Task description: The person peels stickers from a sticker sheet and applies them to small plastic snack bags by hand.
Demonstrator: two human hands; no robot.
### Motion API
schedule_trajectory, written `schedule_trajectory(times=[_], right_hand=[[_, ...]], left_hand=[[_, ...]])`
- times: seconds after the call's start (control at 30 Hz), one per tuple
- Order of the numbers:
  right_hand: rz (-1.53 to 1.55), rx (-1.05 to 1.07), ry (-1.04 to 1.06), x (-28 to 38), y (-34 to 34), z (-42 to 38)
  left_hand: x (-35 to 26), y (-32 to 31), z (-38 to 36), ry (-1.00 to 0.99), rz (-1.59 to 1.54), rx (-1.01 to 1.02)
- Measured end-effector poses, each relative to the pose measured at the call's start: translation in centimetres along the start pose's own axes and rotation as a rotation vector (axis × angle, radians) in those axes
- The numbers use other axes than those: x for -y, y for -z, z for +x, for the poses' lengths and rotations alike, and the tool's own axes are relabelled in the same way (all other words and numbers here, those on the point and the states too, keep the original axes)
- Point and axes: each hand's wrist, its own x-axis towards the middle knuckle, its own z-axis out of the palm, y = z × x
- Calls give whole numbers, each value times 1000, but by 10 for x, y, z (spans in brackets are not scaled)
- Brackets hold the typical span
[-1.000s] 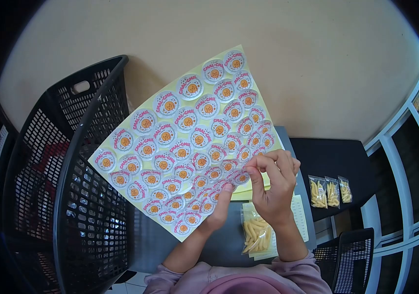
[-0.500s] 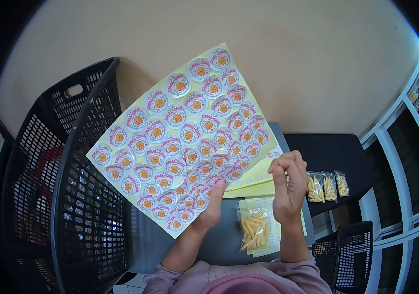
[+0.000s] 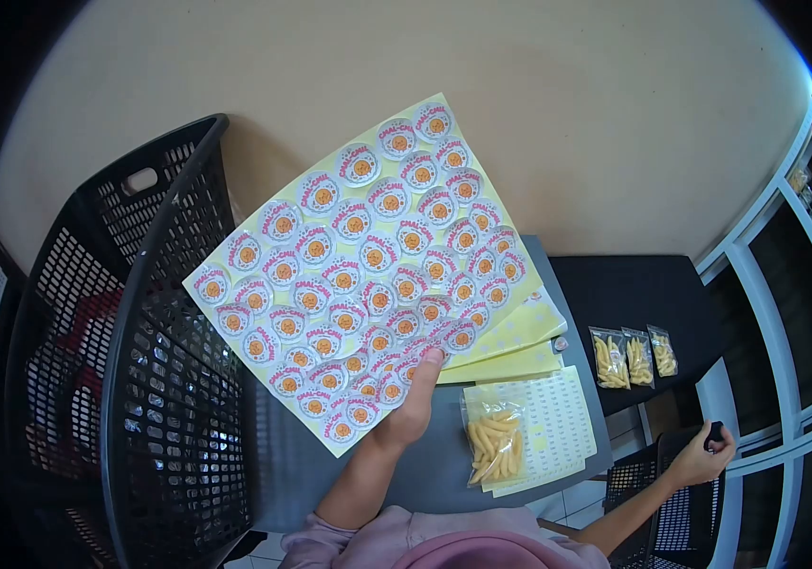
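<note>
Moved beyond the bench (image 3: 420, 469), right fingers (image 3: 726, 446) are curled round a black object (image 3: 713, 433); pinched by left fingers (image 3: 433, 357) alone, the sticker sheet (image 3: 378, 254) may droop.

The single view looks from the person's head, forward and steeply down, over both sleeves at its bottom edge. The left hand (image 3: 413, 417) and its sheet (image 3: 359, 266) are close, mid-frame; the right hand (image 3: 703, 460) is out toward the right edge. Beyond the hands, the wall (image 3: 558, 133) fills the top. The wide lens curves the edges, with dark corners.
</note>
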Motion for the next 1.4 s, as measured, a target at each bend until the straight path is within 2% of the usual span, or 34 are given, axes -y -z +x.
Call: schedule_trajectory(times=[0.03,0.1,0.13,0.17,0.23,0.27,0.3,0.37,0.4,0.43,0.47,0.53,0.63,0.7,0.73,0.83,0.9,1.0,1.17,1.4], right_hand=[[-4,2,1,-7,1,-2],[31,214,-400,-28,3,-6],[-12,460,-562,-33,3,-3],[-15,460,-568,-33,0,-9],[-674,462,64,3,0,-15],[-476,463,35,-11,-11,-23],[-399,364,52,4,-12,-25],[-68,749,-31,-19,-23,-21],[326,693,-114,-13,-28,-29],[716,615,-192,27,-24,-32],[460,546,132,75,-5,-24],[568,530,196,124,10,-27],[997,637,317,167,29,-42],[1117,617,574,192,42,-42],[1165,592,634,204,47,-43],[1208,633,695,224,56,-45],[1204,656,665,232,58,-50],[1208,676,644,236,56,-52],[1233,687,685,234,49,-49],[1289,771,546,237,52,-49]], left_hand=[[1,0,-1,4,0,3],[2,-2,-2,26,-64,14],[2,-3,-2,26,-62,18],[3,-4,-2,20,-59,22],[4,-5,-2,12,-58,34],[5,-5,-3,22,-62,51],[5,-6,-3,29,-68,62],[4,-9,-2,25,-98,47],[4,-9,-3,27,-127,32],[4,-9,-3,27,-129,35],[4,-8,-2,38,-112,48],[4,-9,-3,47,-99,61],[3,-9,-4,75,-43,73],[3,-9,-5,87,-102,88],[2,-9,-5,88,-101,89],[1,-8,-5,121,-96,111],[1,-8,-6,198,-130,121],[-2,-12,-4,181,-215,95],[-7,-9,-2,168,-181,144],[-7,-10,-1,122,-94,167]])
